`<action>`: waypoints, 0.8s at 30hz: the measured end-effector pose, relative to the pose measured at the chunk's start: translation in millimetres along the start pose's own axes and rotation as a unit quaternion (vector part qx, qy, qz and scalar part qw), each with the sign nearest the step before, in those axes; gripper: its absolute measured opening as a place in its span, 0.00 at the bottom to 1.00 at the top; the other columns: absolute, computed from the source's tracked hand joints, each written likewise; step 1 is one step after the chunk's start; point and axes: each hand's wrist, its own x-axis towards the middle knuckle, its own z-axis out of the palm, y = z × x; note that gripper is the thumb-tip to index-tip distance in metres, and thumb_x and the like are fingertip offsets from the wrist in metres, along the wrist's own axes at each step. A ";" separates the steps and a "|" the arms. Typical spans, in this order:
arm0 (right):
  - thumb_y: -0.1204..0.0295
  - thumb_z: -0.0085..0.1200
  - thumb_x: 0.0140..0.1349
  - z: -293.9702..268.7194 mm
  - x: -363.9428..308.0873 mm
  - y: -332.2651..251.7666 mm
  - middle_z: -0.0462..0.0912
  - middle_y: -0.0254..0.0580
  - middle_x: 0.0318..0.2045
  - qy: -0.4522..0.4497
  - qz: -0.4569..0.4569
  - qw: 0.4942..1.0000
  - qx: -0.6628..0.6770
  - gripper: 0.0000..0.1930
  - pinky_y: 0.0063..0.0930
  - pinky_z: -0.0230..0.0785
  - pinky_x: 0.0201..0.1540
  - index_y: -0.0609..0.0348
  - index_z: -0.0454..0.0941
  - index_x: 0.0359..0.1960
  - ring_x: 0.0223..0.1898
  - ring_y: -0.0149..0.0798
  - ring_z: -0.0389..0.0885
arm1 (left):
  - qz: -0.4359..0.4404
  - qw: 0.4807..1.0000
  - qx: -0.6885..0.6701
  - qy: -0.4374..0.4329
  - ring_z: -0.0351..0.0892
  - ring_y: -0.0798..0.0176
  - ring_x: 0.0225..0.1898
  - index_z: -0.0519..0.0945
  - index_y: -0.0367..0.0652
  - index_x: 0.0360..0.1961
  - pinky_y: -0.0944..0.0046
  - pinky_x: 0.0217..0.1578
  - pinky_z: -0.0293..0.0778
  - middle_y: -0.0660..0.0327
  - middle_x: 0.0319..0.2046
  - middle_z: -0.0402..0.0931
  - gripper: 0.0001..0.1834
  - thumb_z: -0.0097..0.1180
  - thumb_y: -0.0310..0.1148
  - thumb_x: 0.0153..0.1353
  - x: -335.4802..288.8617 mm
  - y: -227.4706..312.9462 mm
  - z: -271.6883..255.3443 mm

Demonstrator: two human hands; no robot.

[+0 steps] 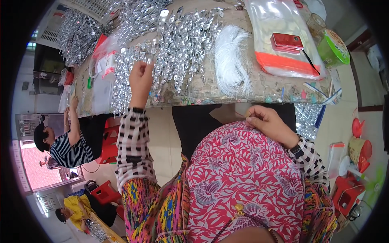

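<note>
Twisted silver strands (shiny) across the table

Table: brownish top, glossy wrinkled covering at the near edge. On it I log, left to right: a clear plastic bag; silver strips, spread in dense rows, some hanging past the near edge; a bundle of white strands, just beside them; clear bags with an orange band, stacked flat; a green tub, tilted.
</note>
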 end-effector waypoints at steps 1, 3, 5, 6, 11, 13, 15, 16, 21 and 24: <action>0.74 0.50 0.66 -2.9 1.8 -3.2 0.78 0.30 0.30 0.008 -0.008 1.000 -0.001 0.05 0.16 0.67 0.37 0.62 0.74 0.39 0.32 0.20 0.73 | -0.009 0.999 -0.023 -0.031 0.62 0.80 0.18 0.71 0.43 0.27 0.76 0.19 0.58 0.71 0.19 0.67 0.10 0.58 0.31 0.63 -15.2 7.5 -1.7; 0.73 0.49 0.67 -6.3 7.7 -12.8 0.79 0.32 0.31 0.012 -0.025 1.000 0.003 0.07 0.16 0.68 0.37 0.61 0.74 0.43 0.32 0.21 0.74 | -0.030 0.997 -0.040 -0.057 0.62 0.80 0.19 0.71 0.44 0.28 0.76 0.20 0.59 0.72 0.20 0.67 0.09 0.58 0.31 0.63 -52.7 22.3 -8.3; 0.71 0.48 0.68 -9.5 12.9 -32.5 0.79 0.33 0.32 0.075 -0.012 0.997 0.031 0.10 0.16 0.68 0.36 0.59 0.72 0.49 0.31 0.22 0.74 | -0.031 0.986 -0.073 -0.148 0.64 0.81 0.23 0.73 0.43 0.30 0.77 0.22 0.60 0.72 0.23 0.69 0.07 0.58 0.29 0.62 -89.4 32.2 -9.7; 0.71 0.48 0.69 -9.8 14.7 -38.2 0.79 0.33 0.32 0.106 -0.034 0.993 0.037 0.12 0.17 0.68 0.36 0.59 0.72 0.50 0.31 0.22 0.74 | -0.034 0.981 -0.059 -0.183 0.65 0.80 0.23 0.74 0.41 0.29 0.76 0.23 0.61 0.71 0.22 0.69 0.07 0.59 0.29 0.61 -105.7 34.3 -6.0; 0.68 0.49 0.69 -0.9 27.6 -40.8 0.79 0.32 0.31 0.040 -0.026 0.997 0.063 0.12 0.16 0.68 0.35 0.60 0.73 0.48 0.30 0.21 0.74 | -0.023 0.953 -0.025 -0.301 0.67 0.79 0.24 0.76 0.37 0.30 0.75 0.24 0.63 0.69 0.22 0.71 0.06 0.60 0.28 0.60 -166.7 36.8 4.5; 0.66 0.50 0.69 3.4 31.1 -34.0 0.79 0.29 0.30 0.011 -0.003 0.999 0.035 0.10 0.15 0.66 0.34 0.59 0.74 0.44 0.29 0.21 0.74 | -0.062 0.952 -0.048 -0.295 0.66 0.79 0.24 0.75 0.38 0.30 0.74 0.23 0.62 0.68 0.21 0.70 0.07 0.60 0.28 0.60 -181.6 35.6 6.4; 0.67 0.50 0.68 7.9 30.9 -35.6 0.79 0.29 0.30 0.010 0.005 0.998 0.062 0.09 0.14 0.66 0.34 0.58 0.74 0.42 0.29 0.20 0.74 | -0.060 0.955 -0.032 -0.288 0.66 0.79 0.24 0.75 0.38 0.30 0.74 0.23 0.62 0.68 0.22 0.70 0.07 0.60 0.29 0.60 -188.9 34.5 5.6; 0.67 0.50 0.68 9.5 30.7 -37.9 0.79 0.29 0.29 0.020 0.014 0.996 0.087 0.08 0.14 0.66 0.34 0.58 0.75 0.41 0.29 0.20 0.74 | -0.054 0.955 -0.029 -0.291 0.66 0.79 0.24 0.75 0.38 0.30 0.74 0.24 0.62 0.68 0.22 0.70 0.07 0.60 0.29 0.60 -192.0 32.6 5.4; 0.68 0.49 0.68 6.2 36.9 -34.1 0.80 0.31 0.27 0.039 -0.005 0.998 0.055 0.06 0.15 0.65 0.32 0.57 0.75 0.37 0.26 0.21 0.73 | -0.079 0.939 -0.028 -0.332 0.68 0.76 0.27 0.76 0.38 0.33 0.73 0.26 0.66 0.65 0.26 0.71 0.09 0.61 0.32 0.59 -194.6 27.7 9.1; 0.68 0.49 0.68 9.3 40.3 -32.9 0.80 0.31 0.27 0.045 -0.003 0.997 0.060 0.06 0.15 0.65 0.31 0.56 0.75 0.36 0.26 0.21 0.73 | 0.032 0.965 0.009 -0.261 0.74 0.70 0.28 0.78 0.39 0.40 0.70 0.29 0.70 0.62 0.31 0.75 0.12 0.62 0.33 0.58 -185.1 43.0 22.9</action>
